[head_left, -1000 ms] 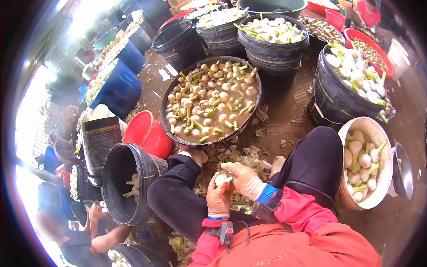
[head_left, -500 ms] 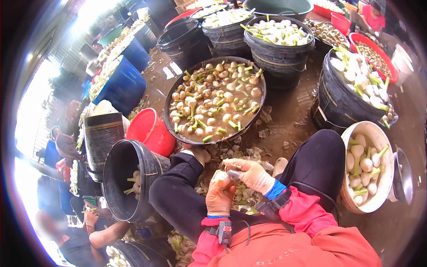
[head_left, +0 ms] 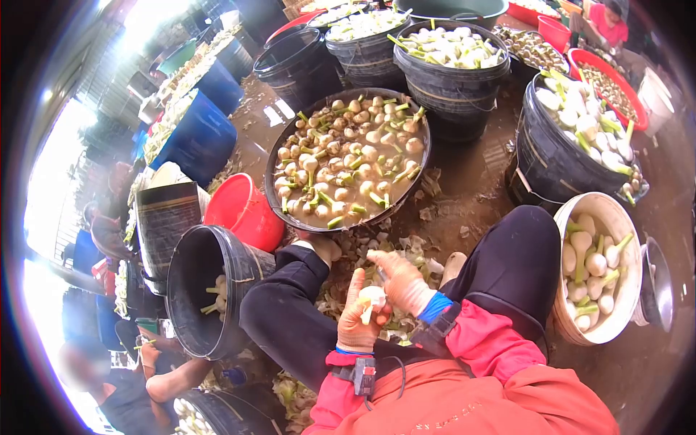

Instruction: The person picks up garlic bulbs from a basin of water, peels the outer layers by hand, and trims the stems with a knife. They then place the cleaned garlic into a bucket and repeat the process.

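My left hand wears an orange-dusted glove and holds a peeled white garlic bulb in curled fingers, a pale strip hanging from it. Close to its right is my gloved right hand, closed round a small knife of which only a bit of metal shows. The two hands are slightly apart, above loose garlic skins between my legs. In front of me, a wide black tub holds muddy water with many unpeeled bulbs. By my right knee, a white bucket contains clean peeled bulbs with green stems.
A black bucket lies tipped at my left, with a few bulbs inside, beside a red bucket. Full black buckets stand behind the tub and at the right. Another person sits at lower left; one more is far right.
My right hand has drawn slightly away from the bulb, and the left hand has turned so that the bulb shows more. The view has shifted slightly.
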`<state>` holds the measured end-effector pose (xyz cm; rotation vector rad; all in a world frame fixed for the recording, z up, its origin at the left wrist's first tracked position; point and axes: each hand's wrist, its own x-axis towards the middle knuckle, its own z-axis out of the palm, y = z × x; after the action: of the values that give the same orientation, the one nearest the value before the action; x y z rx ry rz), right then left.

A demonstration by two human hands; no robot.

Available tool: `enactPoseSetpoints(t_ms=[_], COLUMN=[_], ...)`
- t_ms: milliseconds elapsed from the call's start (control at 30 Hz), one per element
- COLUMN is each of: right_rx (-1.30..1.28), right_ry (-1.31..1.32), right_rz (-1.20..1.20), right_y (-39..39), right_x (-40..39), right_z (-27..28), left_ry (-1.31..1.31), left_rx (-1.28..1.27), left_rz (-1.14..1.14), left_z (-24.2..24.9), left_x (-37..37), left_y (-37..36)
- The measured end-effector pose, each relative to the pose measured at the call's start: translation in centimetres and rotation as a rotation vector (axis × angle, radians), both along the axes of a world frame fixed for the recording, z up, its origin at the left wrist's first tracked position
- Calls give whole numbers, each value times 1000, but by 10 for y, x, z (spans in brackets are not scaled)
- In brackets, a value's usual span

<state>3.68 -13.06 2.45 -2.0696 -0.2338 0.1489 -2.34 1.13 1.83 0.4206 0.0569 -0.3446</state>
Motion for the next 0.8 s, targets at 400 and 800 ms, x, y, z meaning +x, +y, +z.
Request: enactPoseSetpoints(t_ms=[400, 800], right_rx=[0, 18], right_ry=[-96, -149], right_rz=[27, -151], right_y=[8, -7], right_x=[-20, 19], right_z=[18, -31], left_ry=[359, 68], left_rx=[291, 6], left_rz=[353, -116], left_z=[-21, -7], left_x=[5, -1], left_y=[-2, -1])
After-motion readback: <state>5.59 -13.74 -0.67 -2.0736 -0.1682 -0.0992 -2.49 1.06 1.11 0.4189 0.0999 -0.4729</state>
